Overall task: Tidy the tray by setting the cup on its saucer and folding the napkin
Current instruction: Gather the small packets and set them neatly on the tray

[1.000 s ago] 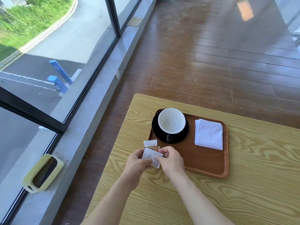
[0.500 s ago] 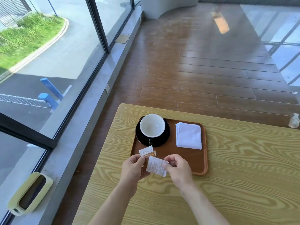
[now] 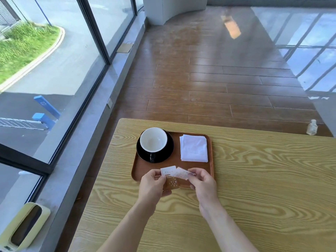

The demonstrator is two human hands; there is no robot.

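The white cup [image 3: 153, 139] already sits on its black saucer [image 3: 164, 155] in the far left corner of the brown tray [image 3: 189, 165], its dark handle turned toward you. It looks like glazed ceramic, so judge it hard, breakable and a little slick; if you move it, take it by the handle or lift the saucer by its rim, with the cup riding loose on top. The white napkin [image 3: 194, 150] lies folded into a square in the far right part of the tray, just beside the saucer and not touching it. It is soft and light and will sag if lifted; pinch it at a corner or along a folded edge. Both parts of the task look done from here.

The tray rests near the table's [image 3: 254, 179] far left corner, well apart from the right edge.

Your left hand [image 3: 151, 184] hovers over the tray's near edge, thumb and fingers closed narrowly on a small white and tan printed packet [image 3: 170, 176]. Your right hand [image 3: 203, 180] is just beside it, fingertips pinched on a pale strip of paper or wrapper [image 3: 182, 174]; motion blur makes it hard to say what it is. Whether the two pieces are joined or touching, you cannot tell from this view.

A small clear bottle [image 3: 312, 127] stands at the table's far right edge.
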